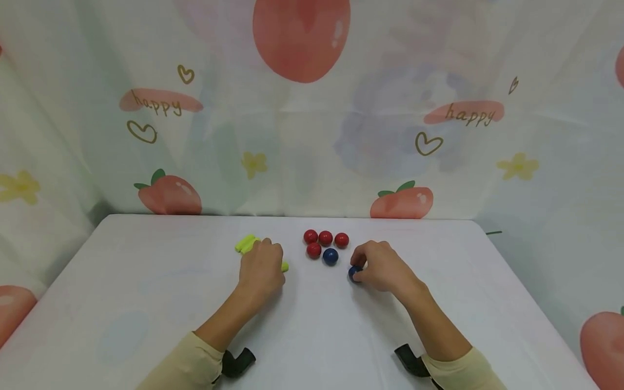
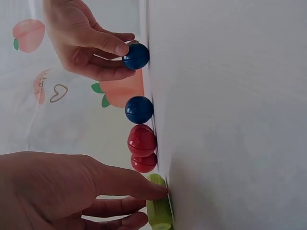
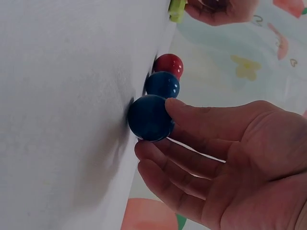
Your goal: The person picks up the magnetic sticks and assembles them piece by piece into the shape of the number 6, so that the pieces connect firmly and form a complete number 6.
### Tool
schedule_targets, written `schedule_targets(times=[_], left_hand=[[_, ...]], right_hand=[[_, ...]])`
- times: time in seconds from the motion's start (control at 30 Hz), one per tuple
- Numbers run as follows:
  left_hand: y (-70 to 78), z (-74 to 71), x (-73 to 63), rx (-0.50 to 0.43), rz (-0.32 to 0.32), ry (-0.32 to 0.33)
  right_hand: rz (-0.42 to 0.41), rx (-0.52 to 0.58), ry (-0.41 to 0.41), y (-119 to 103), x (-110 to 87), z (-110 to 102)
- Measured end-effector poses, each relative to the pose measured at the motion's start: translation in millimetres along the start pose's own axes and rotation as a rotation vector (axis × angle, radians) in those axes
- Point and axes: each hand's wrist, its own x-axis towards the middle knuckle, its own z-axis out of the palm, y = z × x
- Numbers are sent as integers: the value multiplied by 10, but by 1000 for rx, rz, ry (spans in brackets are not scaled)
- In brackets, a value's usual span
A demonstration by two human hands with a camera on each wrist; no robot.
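Note:
My right hand (image 1: 382,265) pinches a dark blue ball (image 3: 149,118) between thumb and fingers, low at the white tabletop. Left of it sits a second blue ball (image 1: 330,257), right beside a red ball (image 1: 313,250). Three more red balls (image 1: 325,238) lie in a row just behind. My left hand (image 1: 261,266) holds a short yellow-green ridged stick (image 2: 159,203), thumb on one side and fingers on the other. One end of that stick shows past the hand in the head view. More yellow-green pieces (image 1: 245,244) lie just beyond the left hand, partly hidden by it.
A white table (image 1: 317,336) carries everything, its back edge against a printed curtain (image 1: 292,135). Black curved pieces stick out at the left cuff (image 1: 239,363) and the right cuff (image 1: 411,360), over the table's near part.

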Motion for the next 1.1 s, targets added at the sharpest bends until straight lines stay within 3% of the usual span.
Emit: schedule_targets(times=[0.2,0.43,0.77,1.1], left_hand=[[72,-74,-10,-57,2,-39],[188,-142,-49,-258,28,-149],[206,-47,-56,-410,125,-141],[247,61,-41,-425,144,-144]], right_hand=[[-27,4,-16,-12,-4,6],[-58,40,-32,-27,-9,14],[-89,118,-50,-66,14,91],[-123,133,-35,-118,12,150]])
